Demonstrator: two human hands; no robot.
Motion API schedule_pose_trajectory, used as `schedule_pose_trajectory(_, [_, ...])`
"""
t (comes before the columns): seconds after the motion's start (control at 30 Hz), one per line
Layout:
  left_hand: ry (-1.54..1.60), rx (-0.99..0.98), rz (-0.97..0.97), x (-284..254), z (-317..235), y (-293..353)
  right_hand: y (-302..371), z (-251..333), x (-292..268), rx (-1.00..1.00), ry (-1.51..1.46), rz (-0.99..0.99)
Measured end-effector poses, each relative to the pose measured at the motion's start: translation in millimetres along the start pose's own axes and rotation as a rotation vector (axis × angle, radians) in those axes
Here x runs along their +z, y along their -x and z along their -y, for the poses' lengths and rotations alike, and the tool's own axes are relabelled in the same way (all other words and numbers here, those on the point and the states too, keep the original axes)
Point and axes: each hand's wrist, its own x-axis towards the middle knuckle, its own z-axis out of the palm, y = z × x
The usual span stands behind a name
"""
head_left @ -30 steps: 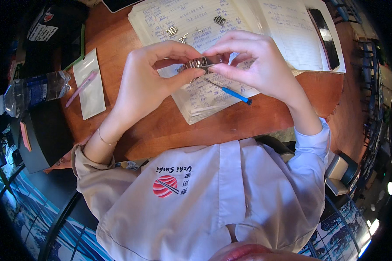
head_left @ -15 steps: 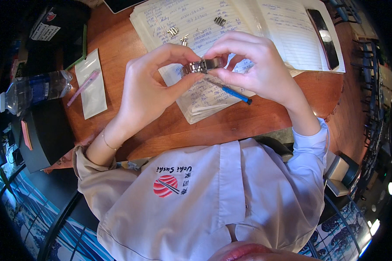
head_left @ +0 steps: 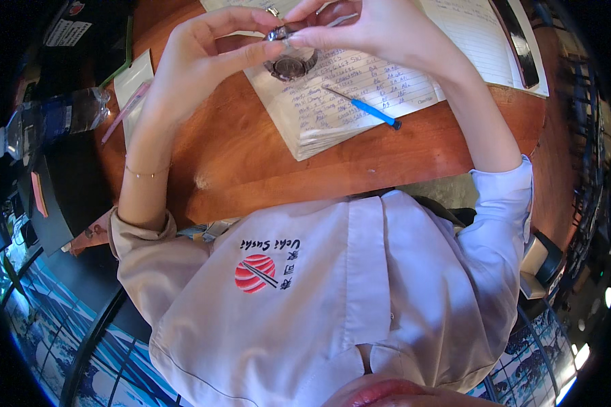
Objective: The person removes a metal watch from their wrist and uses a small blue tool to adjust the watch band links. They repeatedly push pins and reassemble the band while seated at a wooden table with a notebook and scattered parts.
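A metal wristwatch point(head_left: 290, 66) with a dark round dial hangs over the open notebook point(head_left: 312, 138), its face showing below my fingers. The thumb and fingertips of my left hand point(head_left: 207, 57) pinch its link bracelet. From the other side, my right hand point(head_left: 387, 37) grips the same bracelet, with its thumb close to the left thumb. Part of the bracelet is hidden behind the fingers. Nearer to me, a small screwdriver point(head_left: 373, 112) with a blue handle lies across the notebook's handwritten page. A small metal piece point(head_left: 272, 11) shows just beyond my left fingertips.
At the far right a dark phone point(head_left: 514, 41) rests on the notebook. To the left are a pink pen point(head_left: 125, 112) on a white packet point(head_left: 141, 66) and a clear plastic bottle point(head_left: 64, 117) on its side. The wooden table's point(head_left: 271, 183) near edge runs before my chest.
Both hands have moved farther away and slightly left with the watch. Its dial now shows beneath the fingers. The whole view has also shifted, so the loose bracelet links are mostly out of sight.
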Motion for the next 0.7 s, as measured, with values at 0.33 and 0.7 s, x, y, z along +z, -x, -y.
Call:
schedule_pose_trajectory(0.33, [0.310,-0.172,-0.005,6.5,-4.6,-5.6,-17.8,-5.1,-14.6,0.102,-0.042,0.089])
schedule_pose_trajectory(0.7, [0.336,-0.228,-0.034,14.8,-7.9,-3.8,-23.8,-14.5,-20.1,0.168,-0.053,0.158])
